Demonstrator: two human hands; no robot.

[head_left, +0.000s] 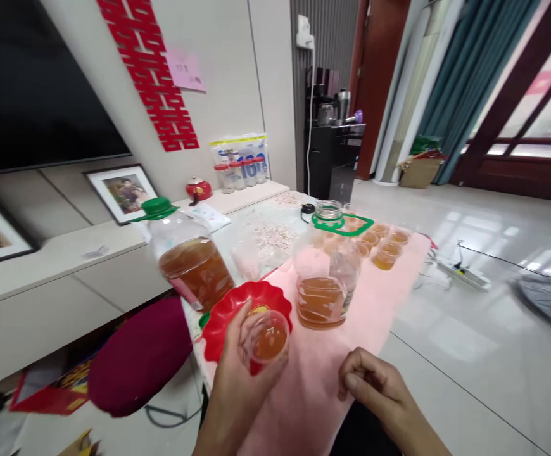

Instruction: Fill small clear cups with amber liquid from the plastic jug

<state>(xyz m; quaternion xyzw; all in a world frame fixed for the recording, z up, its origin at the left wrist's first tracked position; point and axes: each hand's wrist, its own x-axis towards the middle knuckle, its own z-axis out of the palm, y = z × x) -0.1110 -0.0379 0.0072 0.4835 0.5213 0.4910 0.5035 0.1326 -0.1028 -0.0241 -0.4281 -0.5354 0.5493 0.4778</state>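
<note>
One thin clear cup (pixel 268 341) of amber liquid sits in the grip of the left hand (pixel 235 380), probably light, squashy and spill-prone, best held gently mid-wall, while the right hand (pixel 375 387) rests curled shut, empty, just beside.

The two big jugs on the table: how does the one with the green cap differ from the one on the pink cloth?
The capped jug has its green cap on; the open jug has no cap, only a green handle at its neck. The capped jug holds more liquid than the open jug. Both are clear plastic and hold amber liquid, like the small cup in the left hand.
</note>
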